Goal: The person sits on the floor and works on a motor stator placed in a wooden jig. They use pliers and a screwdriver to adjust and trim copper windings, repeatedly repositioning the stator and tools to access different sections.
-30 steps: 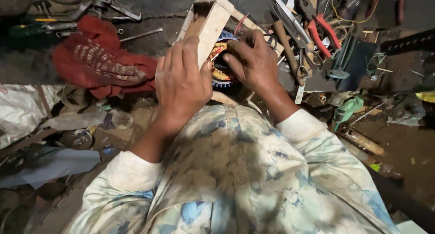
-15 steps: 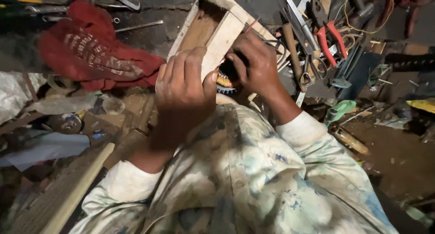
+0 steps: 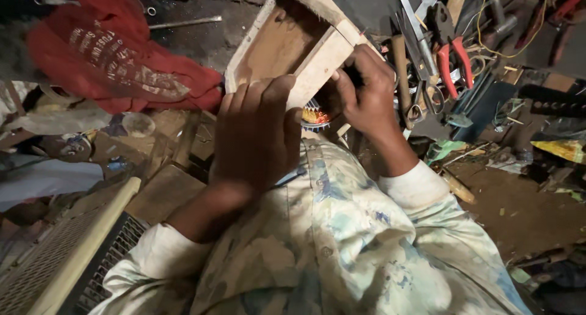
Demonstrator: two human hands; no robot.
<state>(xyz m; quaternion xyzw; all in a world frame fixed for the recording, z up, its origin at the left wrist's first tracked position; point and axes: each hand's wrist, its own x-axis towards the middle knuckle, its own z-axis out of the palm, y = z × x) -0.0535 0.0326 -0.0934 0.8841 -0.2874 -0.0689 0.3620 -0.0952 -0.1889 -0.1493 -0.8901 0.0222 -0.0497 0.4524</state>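
- Both hands grip one wooden frame (image 3: 293,52), an open box-like piece of pale wood that sits in the upper middle of the frame, tilted toward the upper right.
- The left hand (image 3: 253,138) lies with the fingers closed over the near edge of the frame, the fingertips (image 3: 274,86) resting on the wooden bar.
- The right hand (image 3: 366,86) is curled around the right end of the same bar; its fingers are bent tight, and what they press under them is hidden.
- Between the two hands, just below the bar, a small toothed disc (image 3: 314,115) with orange and blue colour shows; I cannot tell if a hand holds it.
- A red cloth (image 3: 110,52) lies at the upper left, near the frame.
- Red-handled pliers (image 3: 455,55) and scissors (image 3: 427,98) lie among other tools at the upper right.
- A metal grille (image 3: 104,260) is at the lower left.
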